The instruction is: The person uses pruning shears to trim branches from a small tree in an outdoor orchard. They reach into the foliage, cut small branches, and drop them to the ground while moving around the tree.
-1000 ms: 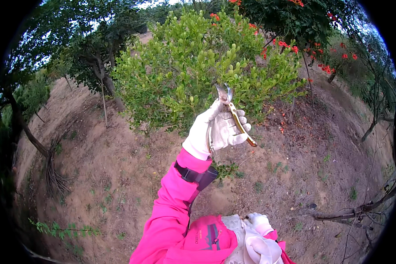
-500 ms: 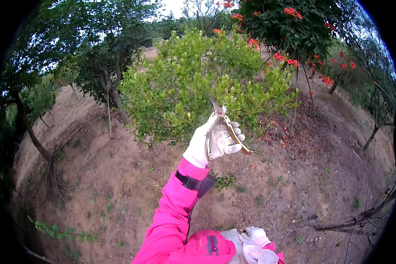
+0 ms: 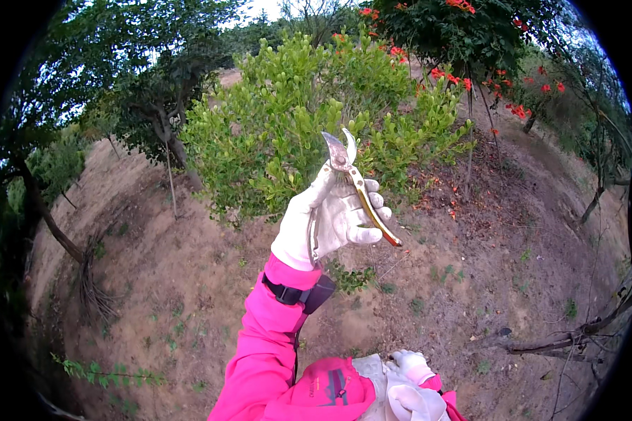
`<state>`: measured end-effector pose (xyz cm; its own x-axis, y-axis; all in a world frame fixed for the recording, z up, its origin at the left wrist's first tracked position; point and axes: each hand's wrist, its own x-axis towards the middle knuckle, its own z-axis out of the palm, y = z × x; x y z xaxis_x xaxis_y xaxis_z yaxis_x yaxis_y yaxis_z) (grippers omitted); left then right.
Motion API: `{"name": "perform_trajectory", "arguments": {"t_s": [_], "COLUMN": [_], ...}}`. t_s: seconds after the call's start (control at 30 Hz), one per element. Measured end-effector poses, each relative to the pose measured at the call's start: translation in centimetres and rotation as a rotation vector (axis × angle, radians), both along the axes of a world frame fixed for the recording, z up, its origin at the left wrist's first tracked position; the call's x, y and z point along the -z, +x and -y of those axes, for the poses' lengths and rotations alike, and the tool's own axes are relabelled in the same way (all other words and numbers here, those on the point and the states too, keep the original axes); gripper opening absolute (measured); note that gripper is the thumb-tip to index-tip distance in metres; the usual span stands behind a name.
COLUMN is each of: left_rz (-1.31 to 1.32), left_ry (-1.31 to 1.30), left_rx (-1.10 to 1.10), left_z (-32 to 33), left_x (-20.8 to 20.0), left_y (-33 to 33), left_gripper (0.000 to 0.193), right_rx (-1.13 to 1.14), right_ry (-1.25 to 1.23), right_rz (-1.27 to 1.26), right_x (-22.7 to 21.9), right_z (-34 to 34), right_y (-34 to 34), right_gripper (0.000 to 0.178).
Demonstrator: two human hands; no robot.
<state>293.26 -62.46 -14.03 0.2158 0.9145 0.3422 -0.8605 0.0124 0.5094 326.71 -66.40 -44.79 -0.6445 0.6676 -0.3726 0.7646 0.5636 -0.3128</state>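
My left hand (image 3: 330, 214), in a white glove and pink sleeve, is raised before a leafy green bush (image 3: 281, 119). It holds a pair of pruning shears (image 3: 340, 160) with the blades pointing up and spread apart. One yellowish handle (image 3: 373, 214) slants across the fingers; the other lies by the thumb side, along the palm. Nothing is between the blades. Low in the view, my right hand (image 3: 409, 365), also in a white glove, is close to my body beside pale cloth (image 3: 372, 372). Its fingers are mostly hidden.
Bare brown soil (image 3: 189, 281) slopes around the bush. A dark-leaved tree (image 3: 168, 130) stands behind at left, and red flowers (image 3: 460, 81) hang at right. A dry branch (image 3: 562, 340) lies at lower right. Thin twigs (image 3: 91, 288) are bundled by a trunk on the left.
My left hand has shifted a little left, and the shears' blades stand higher and show more widely apart. My right hand stays low near my body.
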Motion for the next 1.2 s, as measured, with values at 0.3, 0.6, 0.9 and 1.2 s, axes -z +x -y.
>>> {"name": "perform_trajectory", "arguments": {"t_s": [0.3, 0.6, 0.9, 1.2], "left_rz": [0.020, 0.057, -0.230, 0.252], "left_ry": [0.087, -0.067, 0.098, 0.139], "left_rx": [0.074, -0.161, 0.149, -0.031], "left_z": [-4.9, -4.7, 2.1, -2.7], "left_x": [0.3, 0.7, 3.0, 1.3], "left_y": [-3.0, -1.9, 0.8, -2.9], "left_gripper": [0.049, 0.032, 0.070, 0.064], "right_rx": [0.019, 0.002, -0.025, -0.071], "right_ry": [-0.029, -0.019, 0.016, 0.007], "right_rz": [0.009, 0.014, 0.043, 0.045], "right_x": [-0.2, 0.2, 0.8, 0.0], "right_z": [-0.2, -0.5, -0.9, -1.3], "right_y": [0.2, 0.2, 0.2, -0.9], "right_gripper": [0.045, 0.045, 0.045, 0.045]}}
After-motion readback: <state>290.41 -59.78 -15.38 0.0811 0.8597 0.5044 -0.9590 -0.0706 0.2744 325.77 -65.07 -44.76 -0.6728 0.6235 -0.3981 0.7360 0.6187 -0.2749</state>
